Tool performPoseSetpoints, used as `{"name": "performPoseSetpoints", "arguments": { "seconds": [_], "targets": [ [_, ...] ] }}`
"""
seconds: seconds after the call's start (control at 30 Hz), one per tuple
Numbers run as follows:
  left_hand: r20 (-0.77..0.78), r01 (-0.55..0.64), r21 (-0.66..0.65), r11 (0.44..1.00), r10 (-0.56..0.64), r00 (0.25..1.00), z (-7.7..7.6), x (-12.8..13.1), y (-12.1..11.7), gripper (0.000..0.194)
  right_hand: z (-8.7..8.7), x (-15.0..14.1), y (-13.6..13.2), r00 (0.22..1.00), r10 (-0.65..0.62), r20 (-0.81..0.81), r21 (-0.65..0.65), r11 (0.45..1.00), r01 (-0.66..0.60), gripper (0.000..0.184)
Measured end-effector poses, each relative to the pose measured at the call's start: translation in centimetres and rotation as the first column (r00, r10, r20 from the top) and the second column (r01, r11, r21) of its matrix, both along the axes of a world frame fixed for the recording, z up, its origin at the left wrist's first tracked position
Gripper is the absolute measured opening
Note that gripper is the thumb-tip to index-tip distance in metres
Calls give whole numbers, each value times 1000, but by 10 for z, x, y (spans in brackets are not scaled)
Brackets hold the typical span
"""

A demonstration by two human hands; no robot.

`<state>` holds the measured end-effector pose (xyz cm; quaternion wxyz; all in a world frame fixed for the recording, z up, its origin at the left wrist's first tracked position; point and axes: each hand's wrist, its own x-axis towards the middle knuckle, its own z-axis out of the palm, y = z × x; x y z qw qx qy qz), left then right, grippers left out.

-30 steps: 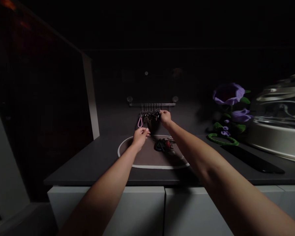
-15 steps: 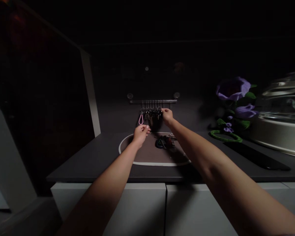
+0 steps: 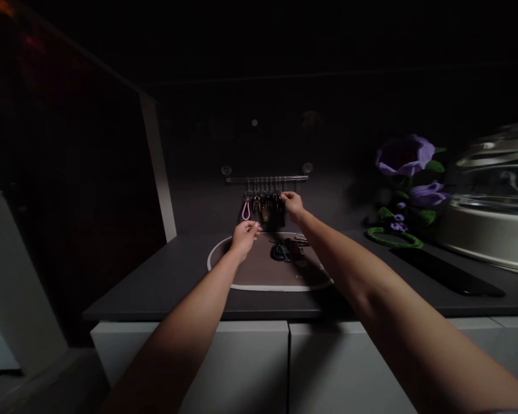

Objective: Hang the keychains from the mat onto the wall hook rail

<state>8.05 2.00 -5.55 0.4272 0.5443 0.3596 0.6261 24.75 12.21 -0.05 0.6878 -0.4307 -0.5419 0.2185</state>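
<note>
The right hand [image 3: 292, 206], fingers [image 3: 285, 196] pinched narrow, sits just right of the hanging silver metal keys [image 3: 265, 202], nearer than the left hand [image 3: 244, 240] (whether either holds anything is unclear).

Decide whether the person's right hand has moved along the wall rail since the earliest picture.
Yes, slightly: the right hand now sits a little farther right along the wall rail, closer to its right-hand suction cup.

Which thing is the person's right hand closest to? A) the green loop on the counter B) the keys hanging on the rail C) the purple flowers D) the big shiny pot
B. The right hand is up at the keys hanging from the clear rail, far from the purple flowers.
</note>
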Motion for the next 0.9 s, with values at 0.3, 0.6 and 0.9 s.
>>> {"name": "performPoseSetpoints", "arguments": {
  "seconds": [0.3, 0.6, 0.9],
  "targets": [
    [-17, -3, 16, 1000, 4, 1000, -2, -2, 1, 11, 0, 3, -12, 999, 42, 17, -100, 994, -40, 22],
    [-55, -38, 3, 999, 39, 998, 5, 0, -1, 9, 10, 7, -39, 998, 43, 51, -150, 988, -35, 21],
    [-127, -26, 12, 1000, 28, 991, 29, 15, -3, 5, 13, 4, -85, 981, 186, -62, -104, 976, -191, 22]
  ]
}}
